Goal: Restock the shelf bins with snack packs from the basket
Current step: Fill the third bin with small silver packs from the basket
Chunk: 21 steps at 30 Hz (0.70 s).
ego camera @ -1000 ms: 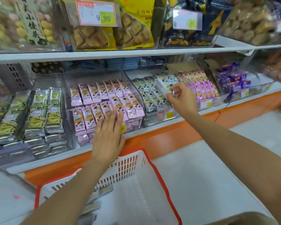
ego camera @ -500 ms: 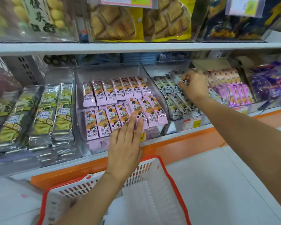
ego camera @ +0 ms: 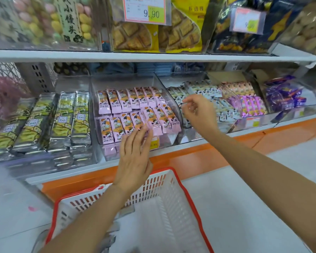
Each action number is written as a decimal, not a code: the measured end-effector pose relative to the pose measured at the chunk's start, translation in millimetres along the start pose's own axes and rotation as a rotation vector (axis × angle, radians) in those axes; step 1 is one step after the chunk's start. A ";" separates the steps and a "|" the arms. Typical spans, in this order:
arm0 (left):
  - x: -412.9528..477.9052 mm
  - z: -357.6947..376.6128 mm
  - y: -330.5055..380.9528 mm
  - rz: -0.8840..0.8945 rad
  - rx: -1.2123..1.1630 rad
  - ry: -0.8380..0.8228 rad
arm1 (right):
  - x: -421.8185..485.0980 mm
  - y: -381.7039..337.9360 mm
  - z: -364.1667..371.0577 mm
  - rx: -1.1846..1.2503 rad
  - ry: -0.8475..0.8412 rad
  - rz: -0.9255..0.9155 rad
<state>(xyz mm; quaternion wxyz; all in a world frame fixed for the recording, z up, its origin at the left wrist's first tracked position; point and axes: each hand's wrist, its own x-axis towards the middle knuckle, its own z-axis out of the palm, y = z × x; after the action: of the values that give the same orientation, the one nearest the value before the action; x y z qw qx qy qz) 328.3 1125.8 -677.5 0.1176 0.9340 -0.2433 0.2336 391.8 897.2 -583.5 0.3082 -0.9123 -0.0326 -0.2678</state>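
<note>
Far left, silver-and-green long foil packs (ego camera: pixel 62 121) fill their bin, untouched.

Clear plastic shelf bin (ego camera: pixel 126 81), centre: two rows of pink snack packs (ego camera: pixel 135 105), front row leaning.

Left hand (ego camera: pixel 135 161) has slid forward from the bin's front lip. Straight fingers (ego camera: pixel 144 136) are now spread on the front-row packs, pressing them back. Grip flat and unclenched, holding nothing. Wrist level, forearm rising over the basket.

Right hand (ego camera: pixel 197 112): half a second ago it was deep in the next bin, pinching a white-and-blue small pack (ego camera: pixel 202 89). It has now drawn back and hovers just in front of that bin. Fingers loosely curled, thumb near forefinger, nothing visible between them — grip empty as far as the blur allows. Reads as: that pack is placed.

Below, between the forearms, white slatted plastic basket with a red rim (ego camera: pixel 164 207) stands against the shelf foot. A few silvery packs (ego camera: pixel 108 234) lie blurred in its near-left corner — stock remains. Likely next step: reach down for more.
</note>
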 end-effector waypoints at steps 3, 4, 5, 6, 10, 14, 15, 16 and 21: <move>-31.3 0.1 -9.8 0.048 0.007 0.005 | -48.8 -31.1 11.8 0.186 -0.074 -0.068; -43.0 1.8 -14.6 0.069 0.010 -0.009 | -65.6 -37.8 19.3 0.241 -0.110 -0.073; -54.3 3.3 -19.9 0.083 0.015 -0.032 | -82.0 -43.2 27.8 0.280 -0.144 -0.080; -64.8 5.3 -25.9 0.090 0.024 -0.069 | -97.2 -45.8 38.3 0.305 -0.176 -0.085; -104.8 23.3 -53.4 0.037 0.078 -0.288 | -153.5 -38.4 87.9 0.306 -0.326 -0.029; -138.6 46.8 -83.3 -0.116 0.114 -0.404 | -201.0 -15.9 141.5 0.223 -0.530 0.110; -145.7 52.2 -90.2 -0.148 0.125 -0.414 | -210.6 -11.3 154.1 0.190 -0.589 0.140; -151.9 57.5 -97.0 -0.174 0.135 -0.426 | -219.8 -6.3 167.0 0.156 -0.643 0.160; -177.9 82.2 -122.3 -0.166 0.145 -0.409 | -255.2 10.5 227.0 0.021 -0.826 0.204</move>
<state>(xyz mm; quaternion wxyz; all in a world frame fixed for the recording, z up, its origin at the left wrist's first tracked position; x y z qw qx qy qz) 284.4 1273.9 -849.2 0.0170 0.9847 -0.1671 0.0459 282.5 1047.2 -870.3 0.3033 -0.9383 -0.0656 0.1526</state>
